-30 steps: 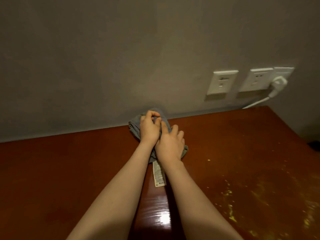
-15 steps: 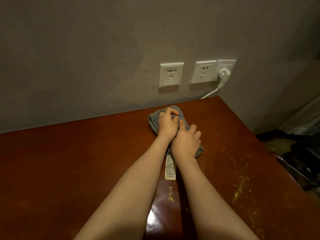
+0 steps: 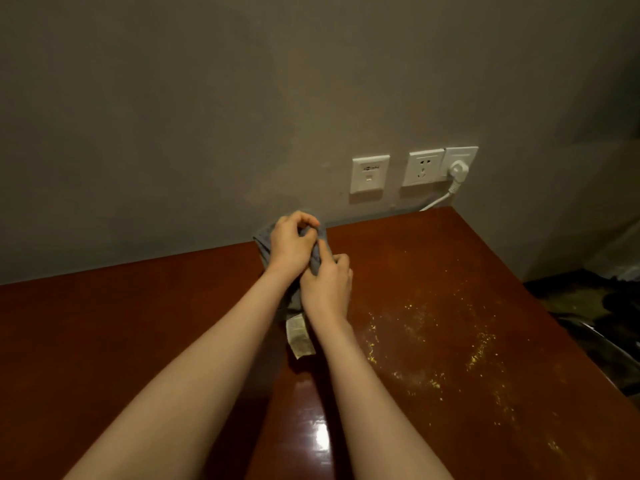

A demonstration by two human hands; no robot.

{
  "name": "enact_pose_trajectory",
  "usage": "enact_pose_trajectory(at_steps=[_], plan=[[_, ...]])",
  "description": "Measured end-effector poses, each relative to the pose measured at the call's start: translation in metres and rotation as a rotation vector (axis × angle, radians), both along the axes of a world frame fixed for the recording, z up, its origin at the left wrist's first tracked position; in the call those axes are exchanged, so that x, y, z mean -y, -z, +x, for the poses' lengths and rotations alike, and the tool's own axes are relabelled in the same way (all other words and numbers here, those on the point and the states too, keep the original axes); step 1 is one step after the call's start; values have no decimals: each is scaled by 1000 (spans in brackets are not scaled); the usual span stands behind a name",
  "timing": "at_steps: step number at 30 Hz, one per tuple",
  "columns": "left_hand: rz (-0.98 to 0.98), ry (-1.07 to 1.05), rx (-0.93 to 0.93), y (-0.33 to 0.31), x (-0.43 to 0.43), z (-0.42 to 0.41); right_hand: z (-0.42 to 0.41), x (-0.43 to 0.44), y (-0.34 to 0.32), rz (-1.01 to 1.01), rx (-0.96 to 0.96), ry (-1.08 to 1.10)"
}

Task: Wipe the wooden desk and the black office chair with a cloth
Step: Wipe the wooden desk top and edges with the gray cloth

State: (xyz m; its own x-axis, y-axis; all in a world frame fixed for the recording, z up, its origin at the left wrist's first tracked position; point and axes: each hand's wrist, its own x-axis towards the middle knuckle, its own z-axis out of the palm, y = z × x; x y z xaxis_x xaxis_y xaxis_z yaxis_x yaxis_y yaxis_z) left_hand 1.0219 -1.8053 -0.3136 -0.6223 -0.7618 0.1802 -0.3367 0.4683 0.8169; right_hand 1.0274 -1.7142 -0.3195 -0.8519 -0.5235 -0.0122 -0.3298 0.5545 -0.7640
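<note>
Both hands meet at the far middle of the wooden counter point(image 3: 138, 323), close to the wall point(image 3: 207, 116). The left hand point(image 3: 291, 247) is the farther one. Its fingers are curled and its thumb and fingertips pinch a fold of the gray cloth point(image 3: 265, 242). The right hand point(image 3: 327, 285) sits just near and to the right of it, touching it, with its fingers curled into the same cloth. The cloth is bunched between and under the two hands, and part of it pokes out to the left of the left hand. I cannot tell whether the bundle rests on the counter or is raised off it. A pale printed label point(image 3: 299, 336) hangs from the cloth's near end, between the two forearms.

Yellow specks point(image 3: 419, 320) are scattered across the right part of the counter, and a bright glare point(image 3: 322, 438) shows on its near middle. On the wall above the far right corner are three white socket plates point(image 3: 369, 173). A white plug point(image 3: 458, 169) sits in the rightmost one, and its cable point(image 3: 437, 201) drops behind the counter. Dark shapes point(image 3: 609, 306) lie past the right edge, too dim to identify.
</note>
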Motion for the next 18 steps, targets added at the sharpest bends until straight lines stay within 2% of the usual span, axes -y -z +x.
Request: enact_pose_trajectory(at_steps=[5,11,15,18], plan=[[60,-64,20,8,6,75,69,3,9,-1,104,-74],[125,-43,177,39,0,139,135,-2,39,137,188,-142],[234,-18,213,72,-3,158,147,-15,63,373,28,-232],[231,-73,228,79,-7,158,142,-16,67,408,-40,-272]])
